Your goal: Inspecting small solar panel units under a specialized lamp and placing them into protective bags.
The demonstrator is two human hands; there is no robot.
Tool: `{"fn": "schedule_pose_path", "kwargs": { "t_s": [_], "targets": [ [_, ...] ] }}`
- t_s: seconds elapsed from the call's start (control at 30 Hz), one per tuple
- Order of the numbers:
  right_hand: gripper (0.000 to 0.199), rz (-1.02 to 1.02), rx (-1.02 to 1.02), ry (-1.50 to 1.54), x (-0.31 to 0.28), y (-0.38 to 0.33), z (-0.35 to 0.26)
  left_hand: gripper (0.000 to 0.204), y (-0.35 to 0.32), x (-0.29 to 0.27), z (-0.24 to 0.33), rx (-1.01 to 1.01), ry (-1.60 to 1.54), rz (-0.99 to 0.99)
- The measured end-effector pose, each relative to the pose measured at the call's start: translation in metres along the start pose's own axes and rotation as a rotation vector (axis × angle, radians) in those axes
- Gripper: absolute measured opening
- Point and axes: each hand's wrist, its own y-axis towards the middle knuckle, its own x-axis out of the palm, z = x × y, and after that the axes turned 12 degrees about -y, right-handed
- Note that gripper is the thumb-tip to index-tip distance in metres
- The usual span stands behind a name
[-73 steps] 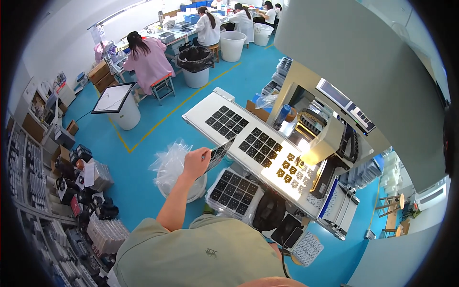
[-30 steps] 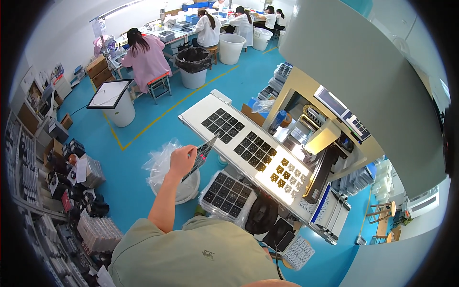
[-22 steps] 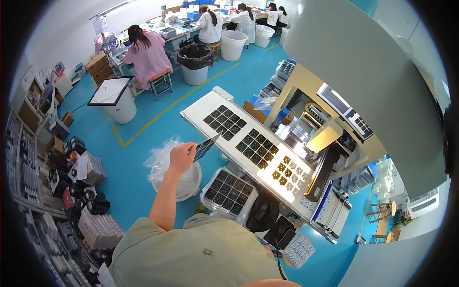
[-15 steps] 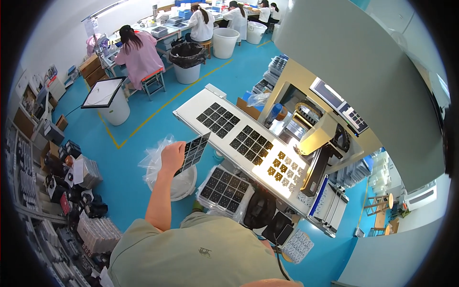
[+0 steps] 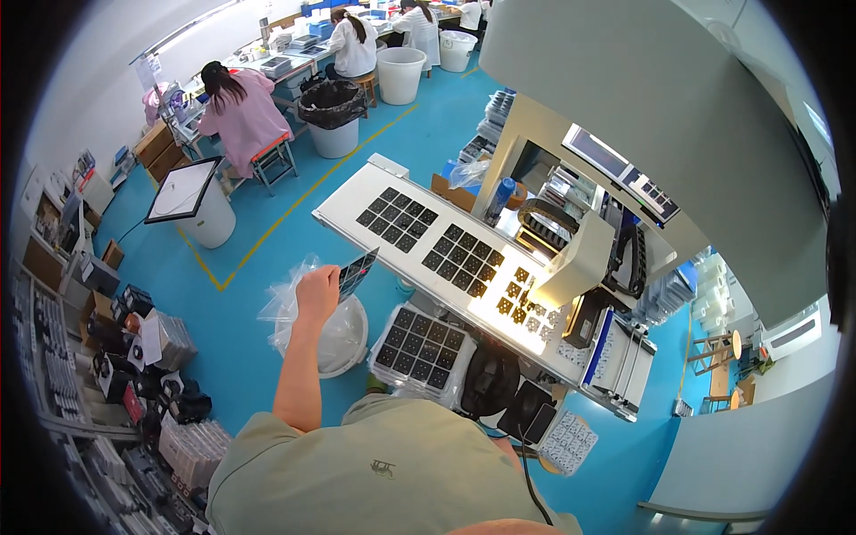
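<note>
My left hand [image 5: 318, 294] is closed on the edge of a thin black tray [image 5: 358, 273] divided into square cells, held tilted beside the machine's long white bed [image 5: 355, 193]. Below this hand stands a white bin [image 5: 361, 334] with a clear plastic bag [image 5: 283, 308] hanging over its side. Two black gridded trays [image 5: 397, 219] lie in a row on the bed, and further along a brightly lit group of small dark and pale squares [image 5: 517, 299] lies under the machine head [image 5: 575, 259]. Only part of my right arm shows at the lower edge; its hand is out of view.
Close to my body is a stack of similar black trays [image 5: 419, 349] on plastic wrapping. A black chair-like object [image 5: 489, 379] and a pale patterned tray [image 5: 569, 443] are to its right. Shelves of boxes [image 5: 53, 330] line the left. Several people sit at benches behind.
The tray in my left hand has swung more edge-on and a little away from me. The machine head has shifted over the lit squares. My view has turned slightly.
</note>
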Motion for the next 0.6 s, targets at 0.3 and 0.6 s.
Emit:
{"fn": "schedule_pose_path", "kwargs": {
  "t_s": [0.3,0.6],
  "targets": [
    [0.027,0.068,-0.265,-0.253,0.068,0.035,0.059,0.025,-0.004,0.01,0.009,0.02,0.003,0.005],
    [0.028,-0.003,-0.048,-0.019,0.036,-0.009,0.032,0.025,-0.01,0.016,0.014,0.056,-0.039,-0.009]
  ]
}}
